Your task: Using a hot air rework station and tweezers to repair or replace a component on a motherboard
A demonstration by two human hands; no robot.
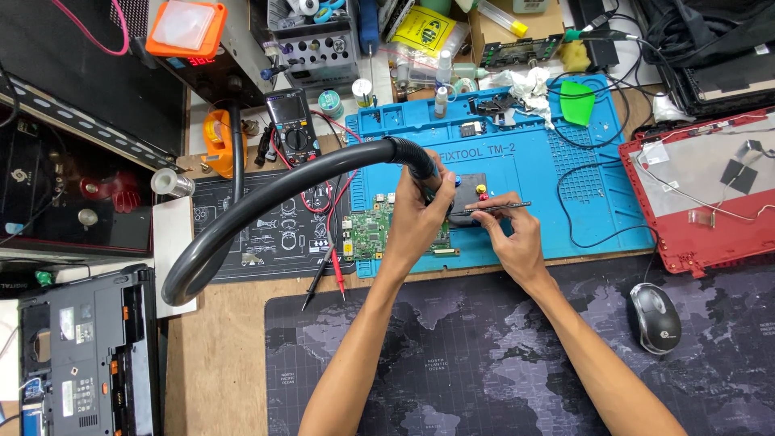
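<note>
A wooden workbench (pixel 218 355) carries everything here. Along its near edge lies a dark desk mat printed with a world map (pixel 452 355), with a grey computer mouse (pixel 655 317) on its right side. Beyond it, at the middle, lies a blue repair mat (pixel 557 161), and to that mat's left a black mat with white diagrams (pixel 266 226). A red laptop shell (pixel 710 194) rests at the far right. An opened dark laptop base (pixel 85 355) sits at the near left corner.
</note>
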